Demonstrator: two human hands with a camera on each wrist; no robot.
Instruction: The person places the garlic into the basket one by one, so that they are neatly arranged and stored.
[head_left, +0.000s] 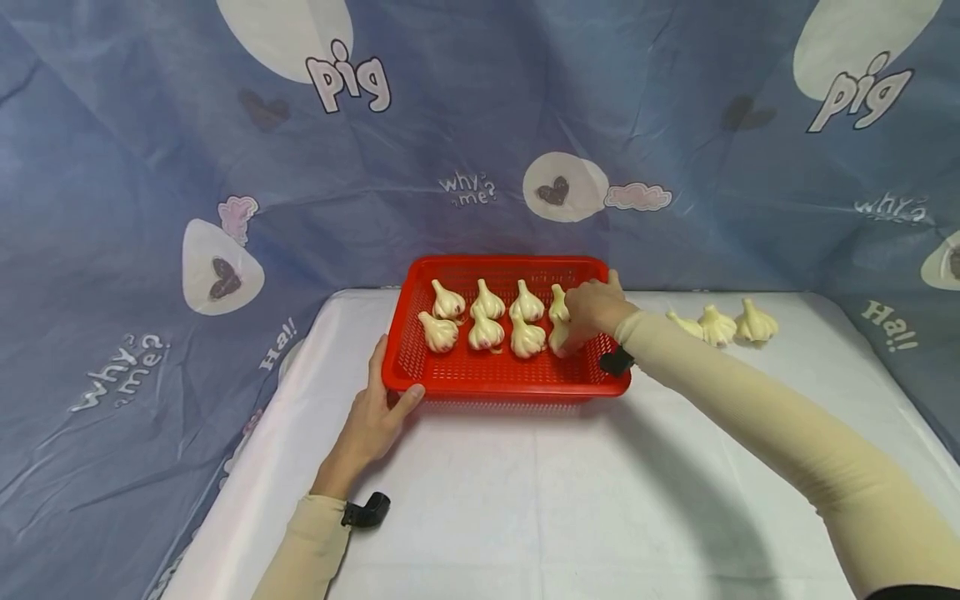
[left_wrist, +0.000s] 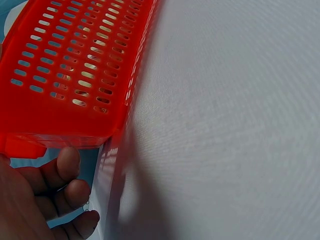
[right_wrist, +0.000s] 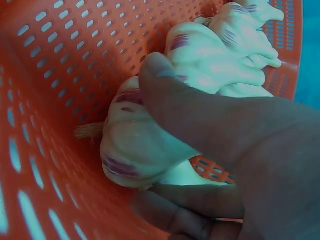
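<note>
A red plastic basket (head_left: 502, 387) with slotted walls holds several white garlic bulbs (head_left: 527, 337) in two rows, stems pointing away. My left hand (head_left: 371, 421) grips its near left corner, thumb by the front rim and fingers along the outside of the left wall. Inside the right end, my right hand (head_left: 596, 307) reaches over the far wall side and pinches a garlic bulb (right_wrist: 137, 135) between thumb and fingers. That bulb shows purple streaks and a root tuft in the right wrist view, and it sits low against the basket wall. Another bulb (head_left: 558, 304) lies just behind it.
Three more garlic bulbs (head_left: 717, 325) lie on the white tablecloth (head_left: 510, 500) right of the basket, partly behind the right forearm. A blue printed curtain (head_left: 450, 125) hangs behind the table and around its sides.
</note>
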